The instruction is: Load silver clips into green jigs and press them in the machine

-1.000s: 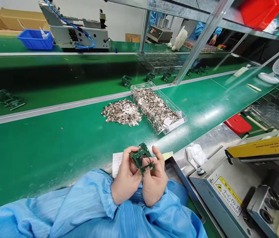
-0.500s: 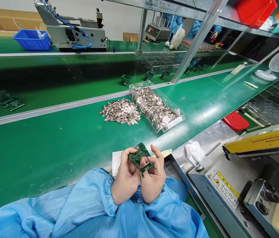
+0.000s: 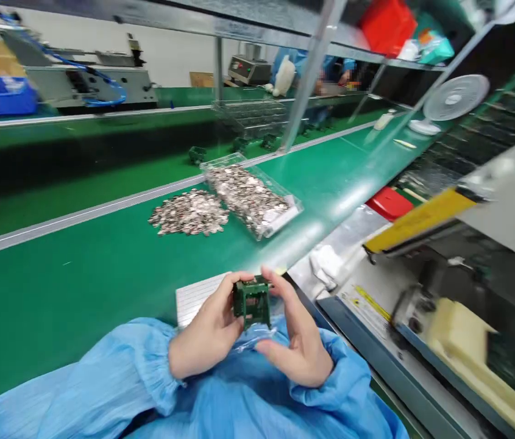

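Green matting covers a long bench (image 3: 78, 286) in a workshop, with a metal rail running along its far edge and a belt with machines beyond it, all blurred. Only the head view shows this moment. At the near edge of the bench, both of the person's hands hold a small green circuit board (image 3: 252, 302) between them, just above the blue sleeves (image 3: 147, 378). The left hand (image 3: 206, 335) pinches the board's left side, thumb on top and fingers curled behind; the right hand (image 3: 296, 341) grips its right side with the forefinger over the top edge and the other fingers loosely spread below. The board stands nearly upright, its long axis running up and down, equally close to both hands. A white ribbed pad (image 3: 195, 297) lies on the bench just behind the left hand. Farther across, toward the rail, lie a loose heap of small metal parts (image 3: 188, 212) and, touching it, a clear tray (image 3: 250, 196) full of the same. Off the bench's right edge sits a grey machine (image 3: 422, 317) with a yellow bar.
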Available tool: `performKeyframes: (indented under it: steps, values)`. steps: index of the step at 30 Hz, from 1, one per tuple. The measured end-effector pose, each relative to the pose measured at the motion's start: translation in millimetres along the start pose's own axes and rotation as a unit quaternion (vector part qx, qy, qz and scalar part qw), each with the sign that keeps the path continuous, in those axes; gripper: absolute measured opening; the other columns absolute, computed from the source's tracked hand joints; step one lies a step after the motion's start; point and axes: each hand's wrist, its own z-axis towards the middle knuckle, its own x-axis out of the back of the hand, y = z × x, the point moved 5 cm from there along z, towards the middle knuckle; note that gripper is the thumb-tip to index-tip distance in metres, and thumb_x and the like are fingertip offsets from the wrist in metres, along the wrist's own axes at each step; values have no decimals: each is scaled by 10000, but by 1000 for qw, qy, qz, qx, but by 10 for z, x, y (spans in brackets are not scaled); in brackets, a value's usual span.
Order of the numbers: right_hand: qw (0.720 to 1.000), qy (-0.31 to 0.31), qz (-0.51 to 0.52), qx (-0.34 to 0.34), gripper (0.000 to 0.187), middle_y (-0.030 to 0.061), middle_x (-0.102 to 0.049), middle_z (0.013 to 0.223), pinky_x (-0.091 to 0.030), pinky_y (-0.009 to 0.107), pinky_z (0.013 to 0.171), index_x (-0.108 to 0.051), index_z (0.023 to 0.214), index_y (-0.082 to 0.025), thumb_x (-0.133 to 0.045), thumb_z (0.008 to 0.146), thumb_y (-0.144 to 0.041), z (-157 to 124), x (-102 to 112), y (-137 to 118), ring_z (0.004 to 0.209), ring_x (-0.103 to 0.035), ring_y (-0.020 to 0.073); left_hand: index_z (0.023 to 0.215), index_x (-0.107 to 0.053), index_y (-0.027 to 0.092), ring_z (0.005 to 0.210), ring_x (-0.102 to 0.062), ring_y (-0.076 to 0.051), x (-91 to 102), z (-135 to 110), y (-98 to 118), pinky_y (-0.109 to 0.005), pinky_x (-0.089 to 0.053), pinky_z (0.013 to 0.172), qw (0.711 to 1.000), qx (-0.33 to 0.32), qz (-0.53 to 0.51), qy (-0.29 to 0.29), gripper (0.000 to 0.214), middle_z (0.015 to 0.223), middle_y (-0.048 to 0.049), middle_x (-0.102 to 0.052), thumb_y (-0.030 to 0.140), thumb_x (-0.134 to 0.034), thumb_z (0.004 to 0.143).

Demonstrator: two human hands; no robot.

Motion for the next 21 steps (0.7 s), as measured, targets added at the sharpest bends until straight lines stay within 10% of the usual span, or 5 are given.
performKeyframes:
  steps: [7,11,13,17,21]
  values:
    - [962,242,-127,18,676,98,-646,1112,-535,428,905,-564,1272,-243,-737,724,-600,-893,1155,-657,1039,-627,282,1377,-450,276,1213,-579,-279,-970,670,570,-389,-503,990,880,-26,168,-444,658,1360,-91,-565,251,-715,776]
    - [740,612,-269,69,611,113,-607,1215,-436,514,1032,-550,1284,-193,-716,774,-487,-1878,1874,-1090,1166,-577,304,1319,-502,119,1269,-519,-288,-1998,1124,688,-409,-404,1095,836,-223,266,-425,601,1345,-183,-550,331,-700,793]
    - [680,678,-274,41,623,101,-562,1310,-336,543,1105,-534,1301,-195,-747,742,-369,-2218,2122,-1112,1258,-509,300,1360,-443,69,1324,-455,-313,-2525,1215,618,-418,-362,1128,824,-268,280,-412,729,1400,-224,-484,368,-730,760]
    - [719,634,-264,-108,659,147,-567,1323,-417,527,1044,-543,1289,-165,-767,715,-396,-2441,2488,-963,1204,-554,319,1400,-377,62,1303,-465,-360,-3203,1289,443,-484,-389,1091,838,-234,275,-409,838,1414,-232,-476,449,-725,744]
    - [774,534,-300,-162,662,177,-614,1249,-524,433,920,-529,1297,-154,-736,749,-462,-2256,2698,-883,1098,-627,308,1287,-493,136,1066,-637,-280,-3088,1362,549,-417,-511,942,899,-165,129,-385,664,1162,-143,-660,378,-747,723]
